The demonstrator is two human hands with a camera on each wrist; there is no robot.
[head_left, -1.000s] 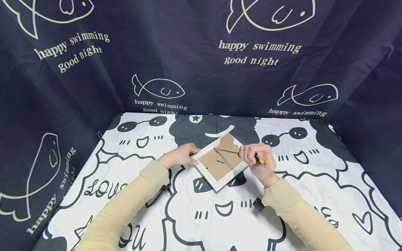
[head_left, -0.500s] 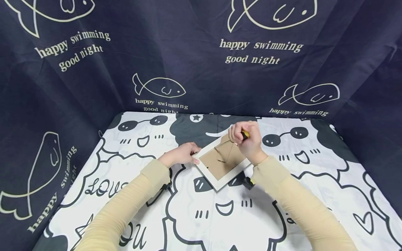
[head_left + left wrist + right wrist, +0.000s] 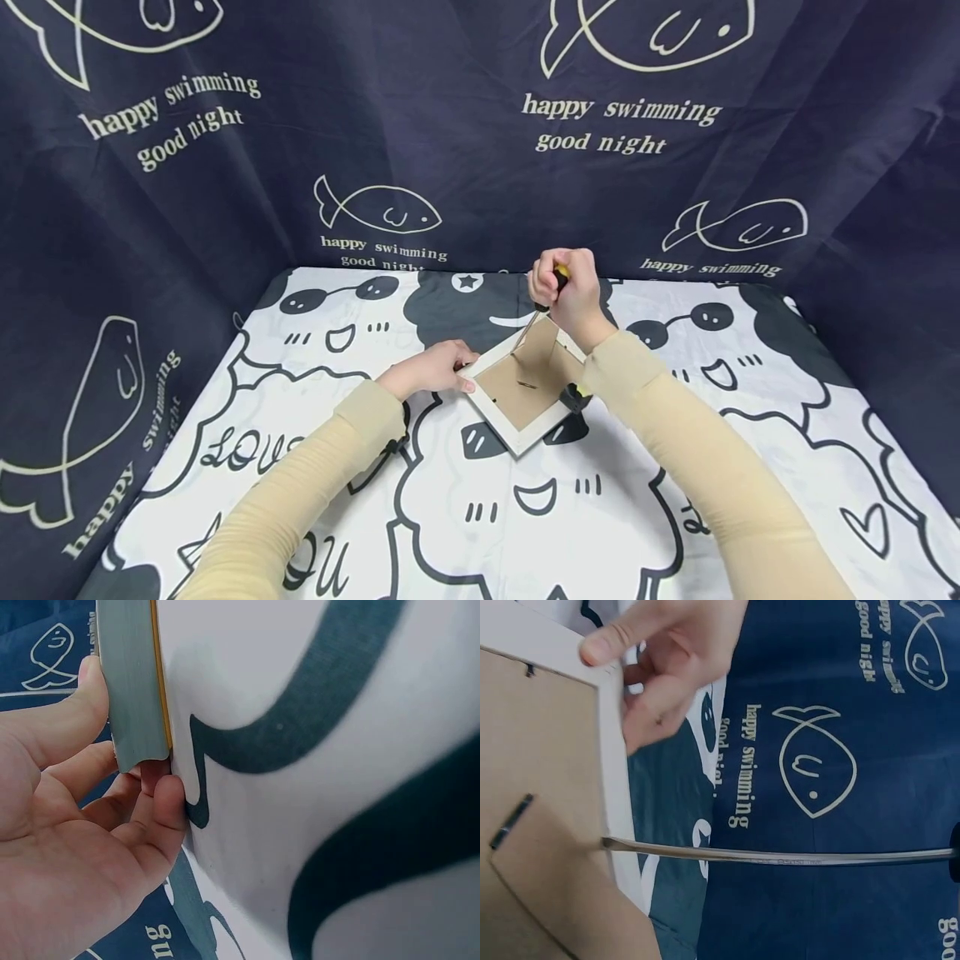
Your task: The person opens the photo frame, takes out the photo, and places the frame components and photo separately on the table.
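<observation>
1 frame [image 3: 495, 417], pinched by left hand [image 3: 429, 369], contains brown backing [image 3: 517, 404]; right hand [image 3: 573, 292] grips screwdriver [image 3: 780, 857].

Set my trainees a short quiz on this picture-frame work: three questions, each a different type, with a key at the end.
1. Multiple choice. Which tool does the right grip hold?
A) pliers
B) screwdriver
C) hammer

2. True or false. The picture frame lies with its brown backing board facing the head camera.

3. Fill the gap. In the right wrist view, the screwdriver's tip is at the ____ edge of the frame's white border.

Key: 1. B; 2. true; 3. inner.
</observation>
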